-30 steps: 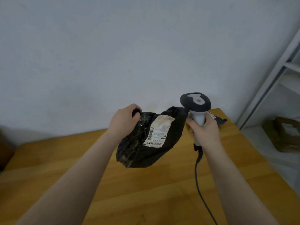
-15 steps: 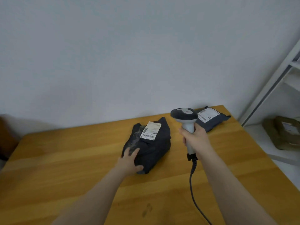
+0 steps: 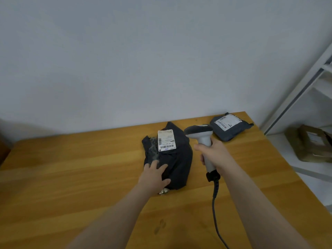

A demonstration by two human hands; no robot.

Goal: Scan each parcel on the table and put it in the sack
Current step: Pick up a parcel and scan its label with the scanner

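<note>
Two parcels lie on the table point(image 3: 71, 177), so as far as we can see neither has gone into the sack, which is nowhere in view. Whether either has been scanned we cannot tell.

We take the black parcel point(image 3: 177, 164) as our marker. Our left hand point(image 3: 154, 175) lies on its near corner, fingers spread and fairly straight, pressing down rather than grasping. Just right of it, our right hand point(image 3: 215, 155) is clenched round the handle of the scanner point(image 3: 203, 139), whose head stands by the parcel's far right edge. Its cable point(image 3: 214, 203) trails toward us. Beyond the black parcel and to its right, well apart, rests the grey parcel point(image 3: 231, 128), label up.

The black parcel is a soft plastic bag, lumpy and creased, with a shiny wrinkled patch on its left side. Its white label point(image 3: 166, 140) faces up on the far half, barcodes showing. We judge scanning this one to be the step in hand, with both parcels left to bag.
</note>
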